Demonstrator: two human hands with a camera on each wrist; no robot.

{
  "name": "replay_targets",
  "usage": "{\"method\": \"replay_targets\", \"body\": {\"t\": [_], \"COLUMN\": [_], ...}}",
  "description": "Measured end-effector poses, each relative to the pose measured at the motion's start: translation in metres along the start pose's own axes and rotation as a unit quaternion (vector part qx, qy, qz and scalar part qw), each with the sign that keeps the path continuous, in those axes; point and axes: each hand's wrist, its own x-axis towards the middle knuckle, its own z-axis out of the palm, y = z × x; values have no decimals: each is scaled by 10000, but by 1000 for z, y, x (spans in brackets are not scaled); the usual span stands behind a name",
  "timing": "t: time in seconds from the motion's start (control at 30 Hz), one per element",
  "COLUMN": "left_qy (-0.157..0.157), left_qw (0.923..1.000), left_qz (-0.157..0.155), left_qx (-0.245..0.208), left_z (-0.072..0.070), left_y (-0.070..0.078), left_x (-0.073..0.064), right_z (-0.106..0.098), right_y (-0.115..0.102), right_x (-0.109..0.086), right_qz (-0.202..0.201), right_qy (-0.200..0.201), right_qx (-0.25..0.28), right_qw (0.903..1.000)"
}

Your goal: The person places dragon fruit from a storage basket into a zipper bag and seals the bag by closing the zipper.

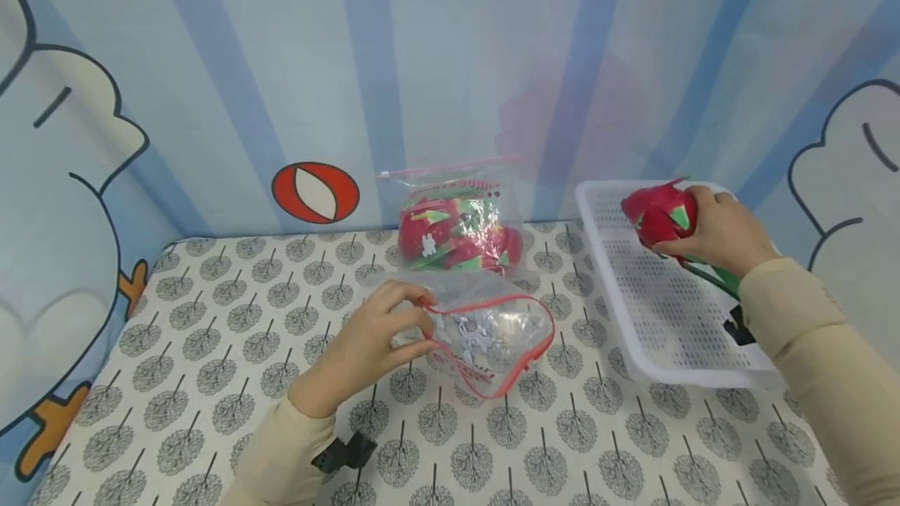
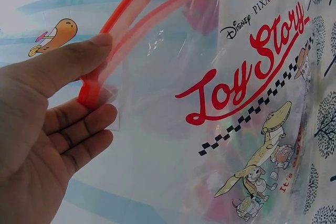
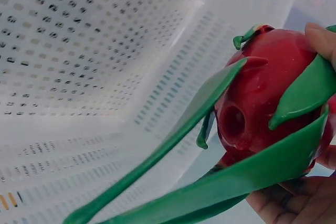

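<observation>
My left hand (image 1: 373, 342) pinches the red zip edge of a clear zip bag (image 2: 157, 119) between thumb and fingers. The bag's mouth gapes, and its side carries a red Toy Story print with cartoon figures. Over the white plastic basket (image 1: 610, 295), my right hand (image 1: 727, 233) grips a red toy dragon fruit (image 3: 273, 93) with long green leaves. The fingers wrap its far side, partly hidden in the right wrist view. A second zip bag (image 1: 460, 229), with red and green toy fruit inside, stands behind the first.
The table is covered with a white cloth (image 1: 232, 412) printed with grey trees. A blue striped curtain (image 1: 450, 61) with cartoon shapes rises behind it. The perforated basket stands at the right, near the curtain.
</observation>
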Motion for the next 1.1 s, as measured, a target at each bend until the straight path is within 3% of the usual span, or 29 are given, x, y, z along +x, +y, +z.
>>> {"method": "replay_targets", "body": {"t": [0.7,1.1], "left_qy": [-30,67], "left_qw": [9998,9997], "left_qz": [-209,-223], "left_qx": [-66,47], "left_z": [-1,2], "left_y": [4,4], "left_x": [2,4], "right_z": [-22,-27], "right_y": [-37,-53], "right_x": [-20,-37], "right_qz": [-286,-694], "right_qy": [-270,-214], "right_qx": [7,-27], "right_qw": [9992,9974]}}
